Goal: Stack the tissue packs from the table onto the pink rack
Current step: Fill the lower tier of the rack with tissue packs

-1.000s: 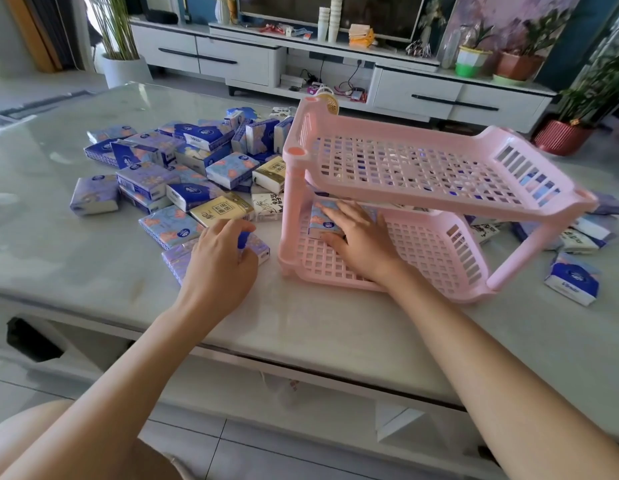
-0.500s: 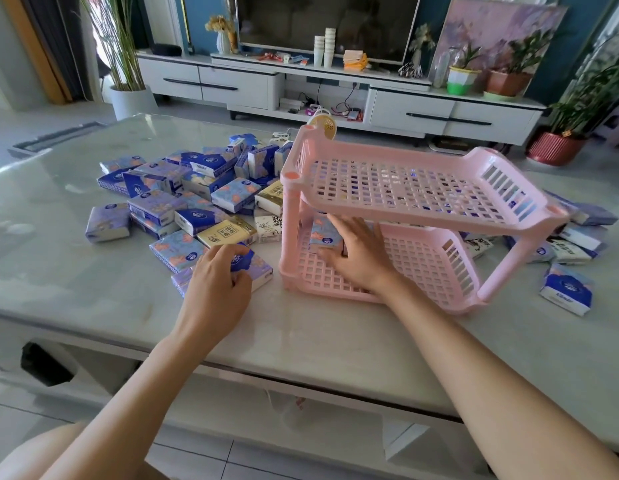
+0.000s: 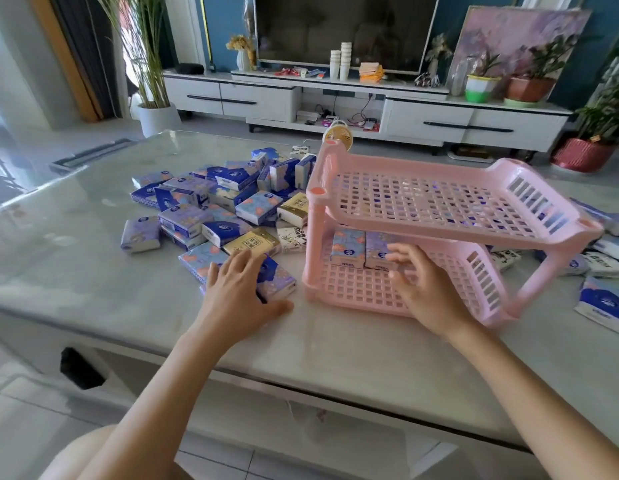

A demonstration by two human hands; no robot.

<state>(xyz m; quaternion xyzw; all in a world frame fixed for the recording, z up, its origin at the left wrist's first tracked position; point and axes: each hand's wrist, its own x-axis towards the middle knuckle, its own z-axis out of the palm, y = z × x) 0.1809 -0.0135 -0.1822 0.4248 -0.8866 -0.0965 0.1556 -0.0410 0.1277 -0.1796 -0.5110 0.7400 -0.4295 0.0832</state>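
Note:
The pink two-tier rack (image 3: 450,216) stands on the table at centre right, its top shelf bare. Two tissue packs (image 3: 347,249) stand side by side at the back left of the lower shelf. My right hand (image 3: 425,289) reaches into the lower shelf with loosely spread fingers, the fingertips at the right-hand pack (image 3: 377,249), holding nothing. My left hand (image 3: 237,294) lies flat on a dark blue and purple pack (image 3: 278,282) left of the rack, thumb stretched along its near edge. A heap of tissue packs (image 3: 214,202) covers the table beyond it.
More packs (image 3: 604,303) lie scattered right of and behind the rack. The marble table's (image 3: 335,348) front edge runs just below my wrists. A small fan (image 3: 337,135) pokes up behind the rack's far left post. A TV cabinet and potted plants stand beyond the table.
My right hand has drawn back a little from the lower shelf, uncovering two packs standing there. My left hand's fingers have flattened over the dark blue pack. The camera has tilted up.

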